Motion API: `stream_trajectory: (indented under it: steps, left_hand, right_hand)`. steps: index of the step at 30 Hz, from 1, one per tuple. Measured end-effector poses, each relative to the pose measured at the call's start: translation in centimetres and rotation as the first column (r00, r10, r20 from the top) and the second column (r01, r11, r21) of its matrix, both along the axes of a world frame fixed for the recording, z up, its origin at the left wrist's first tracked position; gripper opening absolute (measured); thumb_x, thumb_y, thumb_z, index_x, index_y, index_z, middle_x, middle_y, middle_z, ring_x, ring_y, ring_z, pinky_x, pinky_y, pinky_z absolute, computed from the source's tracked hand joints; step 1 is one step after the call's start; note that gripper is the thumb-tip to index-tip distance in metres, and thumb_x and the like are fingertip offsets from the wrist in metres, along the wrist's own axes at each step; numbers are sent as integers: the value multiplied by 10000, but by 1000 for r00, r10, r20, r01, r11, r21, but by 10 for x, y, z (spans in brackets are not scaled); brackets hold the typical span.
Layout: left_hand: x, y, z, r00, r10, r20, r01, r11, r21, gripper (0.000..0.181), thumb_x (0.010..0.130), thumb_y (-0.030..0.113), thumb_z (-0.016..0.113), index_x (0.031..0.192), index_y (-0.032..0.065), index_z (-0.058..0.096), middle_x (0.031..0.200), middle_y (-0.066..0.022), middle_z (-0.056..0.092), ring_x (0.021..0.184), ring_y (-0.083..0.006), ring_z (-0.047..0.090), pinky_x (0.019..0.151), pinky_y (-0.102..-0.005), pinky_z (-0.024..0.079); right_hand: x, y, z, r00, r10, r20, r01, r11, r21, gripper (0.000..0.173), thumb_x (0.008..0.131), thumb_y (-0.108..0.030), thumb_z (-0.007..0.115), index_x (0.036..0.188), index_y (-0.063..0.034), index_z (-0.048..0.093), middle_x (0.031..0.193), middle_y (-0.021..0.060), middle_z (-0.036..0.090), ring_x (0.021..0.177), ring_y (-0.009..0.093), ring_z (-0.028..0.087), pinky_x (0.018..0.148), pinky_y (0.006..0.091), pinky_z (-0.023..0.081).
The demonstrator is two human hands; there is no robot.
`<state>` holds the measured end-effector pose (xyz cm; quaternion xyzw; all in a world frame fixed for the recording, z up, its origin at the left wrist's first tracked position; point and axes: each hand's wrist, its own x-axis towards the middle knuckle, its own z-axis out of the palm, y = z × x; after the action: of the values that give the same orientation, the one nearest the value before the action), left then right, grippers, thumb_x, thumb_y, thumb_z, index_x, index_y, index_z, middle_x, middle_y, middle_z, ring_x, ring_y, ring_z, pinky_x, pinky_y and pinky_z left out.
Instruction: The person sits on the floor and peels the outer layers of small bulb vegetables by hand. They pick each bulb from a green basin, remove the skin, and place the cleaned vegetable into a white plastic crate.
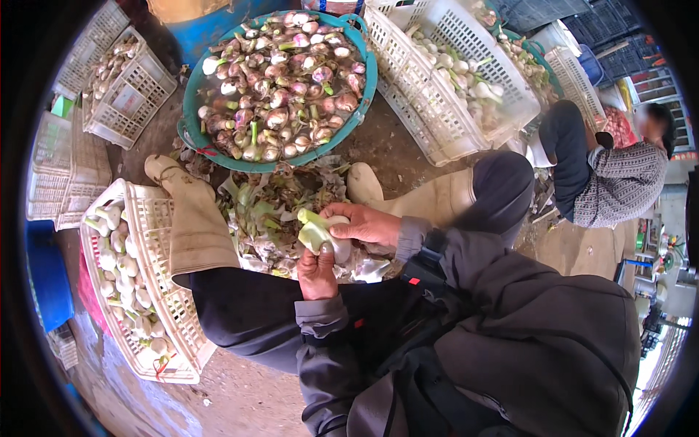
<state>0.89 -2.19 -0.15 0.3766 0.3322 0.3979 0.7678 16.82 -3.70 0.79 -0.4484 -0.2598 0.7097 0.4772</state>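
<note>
A fresh garlic bulb with a short green stem [311,232] is held between both hands, above a heap of garlic husks [262,213]. My right hand [368,225] grips it from the right, with the thumb laid along pale outer skin. From below, my left hand [318,273] pinches its lower side between thumb and fingers. Beyond the heap, a green plastic tub [370,90] holds many unpeeled garlic bulbs [278,98] in murky water. At the left, whitish peeled bulbs [125,267] fill part of a white plastic crate [158,262].
My rubber boots [199,235] flank the husk heap. A large white crate [431,93] with garlic stands right of the tub. More crates [128,98] and a blue container [49,273] line the left. Another person [617,175] sits at the right.
</note>
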Motion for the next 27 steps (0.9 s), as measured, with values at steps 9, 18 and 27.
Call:
stream_trajectory:
  steps: [9, 18, 27]
  left_hand:
    - [-28, 14, -15, 893, 259, 368, -105, 915, -390, 371, 843, 169, 609, 1179, 46, 509, 1092, -103, 598, 993, -263, 584, 859, -446, 482]
    - [-48, 20, -22, 856, 334, 395, -155, 894, -420, 428, 839, 255, 590, 1206, 56, 498, 1161, -96, 577, 1052, -275, 559, 893, -451, 458]
    - [-44, 42, 19, 955, 280, 97, -266, 954, -140, 305, 862, 113, 586, 1154, 33, 549, 1050, -98, 617, 924, -221, 605, 781, -390, 508]
  right_hand:
    - [22, 2, -6, 810, -271, -520, 179, 959, -221, 409, 884, -408, 459, 1016, -35, 562, 907, 123, 617, 802, 234, 602, 632, 325, 502]
    - [50, 6, -22, 563, -461, -686, 524, 841, -134, 469, 872, -390, 366, 1056, -17, 582, 1076, 184, 599, 930, 308, 582, 833, 410, 461]
    - [71, 5, -49, 640, -754, -148, 677, 645, -356, 403, 922, -378, 333, 1039, -70, 565, 894, 77, 622, 712, 201, 605, 554, 308, 440]
